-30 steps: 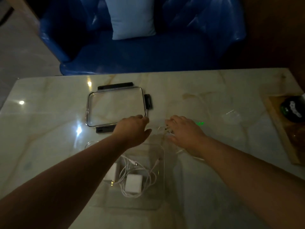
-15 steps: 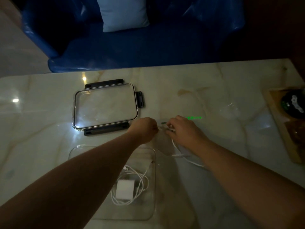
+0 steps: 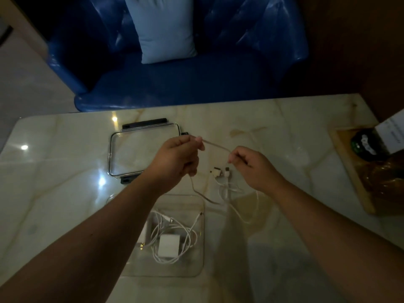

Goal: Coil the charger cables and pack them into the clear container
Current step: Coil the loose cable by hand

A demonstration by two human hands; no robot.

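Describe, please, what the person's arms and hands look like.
Both are bare: the left hand and right hand wear no gloves, and no ring, watch or bracelet shows. The left forearm and right forearm show no sleeves up to the picture's edge. Dim light hides finer detail.

Can't really make out the cable (image 3: 215,146) stretched from left hand (image 3: 177,158) to right hand (image 3: 253,169), just a motion smear. No telling the grip inside either fist, blocked by fingers. Way too small to call the type on the two plugs (image 3: 220,172). Lost the left side of the clear container (image 3: 192,267) under the left forearm (image 3: 98,237), plus most of a second adapter (image 3: 144,230) in there. Can't read the print on the white card (image 3: 391,130), chopped by the right edge anyway, same as the wooden tray (image 3: 349,162). Too dark to ID the round black thing (image 3: 363,145) on it.
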